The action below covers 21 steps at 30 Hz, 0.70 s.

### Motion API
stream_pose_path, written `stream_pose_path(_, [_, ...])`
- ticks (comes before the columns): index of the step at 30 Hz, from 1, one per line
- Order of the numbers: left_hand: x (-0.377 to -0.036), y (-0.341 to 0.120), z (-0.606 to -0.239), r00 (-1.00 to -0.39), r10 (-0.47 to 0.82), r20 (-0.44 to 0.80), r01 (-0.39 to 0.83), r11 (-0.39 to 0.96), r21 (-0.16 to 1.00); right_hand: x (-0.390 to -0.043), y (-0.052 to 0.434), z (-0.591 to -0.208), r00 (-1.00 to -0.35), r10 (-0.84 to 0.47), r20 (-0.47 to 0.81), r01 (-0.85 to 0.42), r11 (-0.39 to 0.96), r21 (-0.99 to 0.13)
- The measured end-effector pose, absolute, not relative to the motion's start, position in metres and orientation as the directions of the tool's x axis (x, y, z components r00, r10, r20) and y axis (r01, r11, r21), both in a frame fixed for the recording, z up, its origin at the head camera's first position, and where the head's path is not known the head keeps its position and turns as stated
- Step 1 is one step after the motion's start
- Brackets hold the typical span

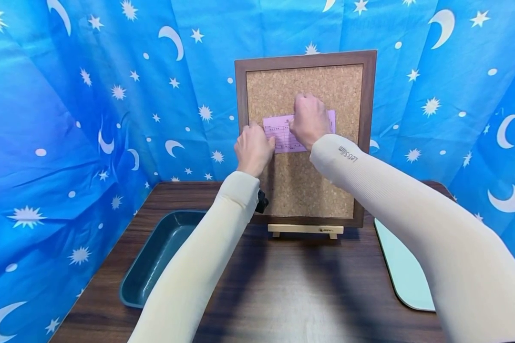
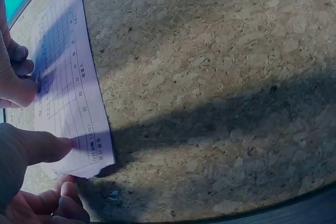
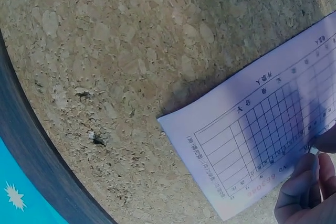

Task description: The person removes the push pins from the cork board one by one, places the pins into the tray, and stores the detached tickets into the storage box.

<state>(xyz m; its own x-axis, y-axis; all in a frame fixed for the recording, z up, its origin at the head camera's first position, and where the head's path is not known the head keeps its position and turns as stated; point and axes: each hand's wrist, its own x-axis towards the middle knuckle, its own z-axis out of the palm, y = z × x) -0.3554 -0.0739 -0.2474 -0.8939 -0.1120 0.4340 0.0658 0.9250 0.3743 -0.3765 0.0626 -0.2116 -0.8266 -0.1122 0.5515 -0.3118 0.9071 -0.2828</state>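
A pink printed paper form [image 1: 282,139] lies against the cork board [image 1: 311,190], which stands upright in a brown frame. My left hand [image 1: 254,147] pinches the form's left edge. The left wrist view shows its thumb [image 2: 50,147] on the printed face and the other fingers at the edge. High on the form, my right hand [image 1: 310,119] has its fingers curled together against the paper. Between its thumb and fingertip in the right wrist view is a small pale pin-like thing [image 3: 313,150], mostly hidden by the fingers.
A small wooden easel [image 1: 304,229] supports the board on the dark wooden table [image 1: 274,295]. At the left sits a dark teal tray [image 1: 130,276], partly behind my left sleeve. A pale green flat board [image 1: 405,271] lies at the right. Blue star-patterned cloth [image 1: 206,85] hangs behind.
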Motion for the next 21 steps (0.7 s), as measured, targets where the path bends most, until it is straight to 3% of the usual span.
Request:
stream_pose_path(9, [-0.3565, -0.0745, -0.2505, -0.886, -0.066, 0.460, 0.144, 0.902, 0.406, -0.3774, 0.0642, -0.2121, -0.831, -0.117, 0.544, -0.316, 0.904, -0.288])
stream_pose_path(14, [-0.3568, -0.0758, -0.2487, -0.894, -0.094, 0.438, 0.141, 0.869, 0.474, -0.3789, 0.0657, -0.2133, -0.828, -0.121, 0.548, -0.324, 0.901, -0.290])
stream_pose_path(21, [-0.3585, -0.0772, -0.2477, -0.906, -0.084, 0.415, 0.134, 0.873, 0.470, -0.3788, 0.0664, -0.2140, -0.821, -0.134, 0.555, -0.342, 0.894, -0.289])
